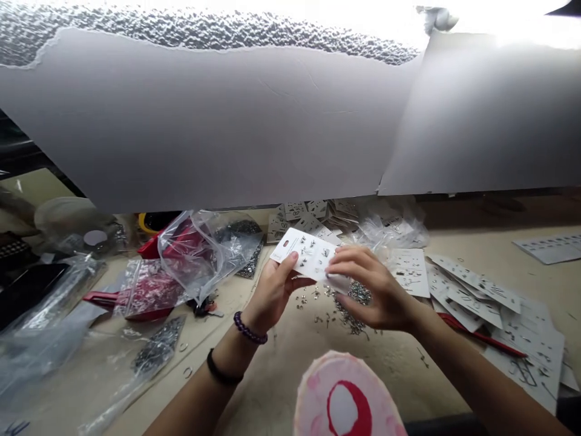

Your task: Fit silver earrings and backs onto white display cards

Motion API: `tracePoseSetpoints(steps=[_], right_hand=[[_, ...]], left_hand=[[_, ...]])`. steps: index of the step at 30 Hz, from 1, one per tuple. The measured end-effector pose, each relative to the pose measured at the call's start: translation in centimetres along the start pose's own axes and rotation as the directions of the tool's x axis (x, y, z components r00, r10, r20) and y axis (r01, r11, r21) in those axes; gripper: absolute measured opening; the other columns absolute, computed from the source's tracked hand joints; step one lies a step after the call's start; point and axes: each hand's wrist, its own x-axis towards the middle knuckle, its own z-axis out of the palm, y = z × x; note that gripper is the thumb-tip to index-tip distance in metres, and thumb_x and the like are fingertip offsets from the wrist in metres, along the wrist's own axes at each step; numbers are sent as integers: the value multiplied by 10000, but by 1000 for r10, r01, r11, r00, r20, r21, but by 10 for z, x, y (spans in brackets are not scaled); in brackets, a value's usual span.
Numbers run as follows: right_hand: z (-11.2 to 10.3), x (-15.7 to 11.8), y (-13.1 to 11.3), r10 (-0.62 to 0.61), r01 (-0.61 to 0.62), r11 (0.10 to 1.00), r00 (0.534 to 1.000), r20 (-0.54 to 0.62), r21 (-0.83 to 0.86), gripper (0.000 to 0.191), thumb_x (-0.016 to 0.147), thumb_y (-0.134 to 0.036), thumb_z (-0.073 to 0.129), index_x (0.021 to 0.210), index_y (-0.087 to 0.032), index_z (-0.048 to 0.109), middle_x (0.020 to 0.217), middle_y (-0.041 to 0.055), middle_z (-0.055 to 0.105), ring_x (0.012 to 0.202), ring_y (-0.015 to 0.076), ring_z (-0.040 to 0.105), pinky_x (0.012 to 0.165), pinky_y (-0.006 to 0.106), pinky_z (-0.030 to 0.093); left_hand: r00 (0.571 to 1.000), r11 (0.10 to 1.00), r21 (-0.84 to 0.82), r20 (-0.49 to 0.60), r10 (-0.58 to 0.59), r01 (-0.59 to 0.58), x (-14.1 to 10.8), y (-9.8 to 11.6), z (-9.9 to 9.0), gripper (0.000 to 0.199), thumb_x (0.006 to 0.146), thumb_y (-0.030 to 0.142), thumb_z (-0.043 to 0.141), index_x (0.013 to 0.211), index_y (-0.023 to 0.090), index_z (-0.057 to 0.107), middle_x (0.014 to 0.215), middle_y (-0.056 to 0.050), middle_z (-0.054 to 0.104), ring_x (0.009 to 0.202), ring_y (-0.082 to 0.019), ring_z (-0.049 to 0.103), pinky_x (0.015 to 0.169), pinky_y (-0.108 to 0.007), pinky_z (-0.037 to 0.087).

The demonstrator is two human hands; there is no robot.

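Observation:
My left hand (271, 289) is closed on a white earring card (303, 253), with the thumb on its front face. Several small silver stud earrings are mounted on the card in rows. At the card's right end is my right hand (370, 287); its fingertips touch the front and its thumb lies lower, near the bottom corner. Whether a small stud is between those fingers I cannot make out. Below the card, a pile of loose silver studs (356, 306) lies on the table, partly hidden by my right hand.
Filled cards (472, 290) lie overlapped on the right, with red-handled tweezers (483, 336) across them. More cards (313, 224) are stacked at the back. Clear plastic bags (200, 254) of small metal parts are on the left. A pink oval object (313, 393) is at the front. White paper (236, 133) hangs overhead.

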Motion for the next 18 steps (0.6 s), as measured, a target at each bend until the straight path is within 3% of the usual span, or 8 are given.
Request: tracePoseSetpoints(steps=[2,4,6,8,11,16,18], right_hand=[[0,5,-2,189,-173,947,981,-35,271,254,810,-289,464,1045,-248,549,1079,54,571,1051,230,518,900,473,434],[1,9,-1,400,-348,836,916,-38,425,275,816,-317,468,1076,-245,521,1120,67,542,1059,228,513,906,465,438],[6,12,2,575,-544,692,813,94,475,410,776,-300,558,1164,-220,452,1130,97,527,1020,222,535,882,434,466],[14,12,7,646,-674,517,712,276,528,558,732,-272,621,1226,-186,377,1036,103,557,918,207,578,819,406,505],[28,6,12,658,-682,322,660,363,656,584,728,-245,627,1234,-184,341,852,35,577,794,171,603,748,367,526],[37,-11,12,654,-664,233,648,391,711,596,704,-221,665,1224,-219,374,883,22,570,796,146,591,728,324,516],[39,-15,10,670,-676,207,624,401,707,614,694,-214,676,1231,-234,378,872,12,563,756,134,585,702,313,512]], left_hand=[[999,999,4,-17,42,-42,2,-6,-4,358,784,352,558,1075,147,523,997,-93,645,846,-206,625,670,-318,529],[999,999,18,-35,40,-40,2,-12,-10,375,787,368,548,1088,148,506,993,-93,643,839,-205,626,662,-314,527],[998,998,52,-55,38,-35,1,-16,-14,396,787,384,539,1108,158,484,1017,-95,633,832,-204,625,624,-288,520],[997,994,88,-40,68,-65,0,-19,-18,428,783,389,541,1148,184,452,1076,-90,608,857,-206,617,602,-272,512],[992,984,124,19,128,-129,-1,-21,-21,463,788,383,538,1199,213,410,1155,-83,566,945,-216,587,681,-297,511],[985,958,244,-42,166,-151,0,-24,-24,385,821,351,504,1161,177,456,1143,-90,575,980,-212,569,712,-278,491],[985,944,287,-10,173,-163,1,-26,-24,396,815,341,523,1168,178,444,1141,-90,575,996,-215,562,725,-285,492]])
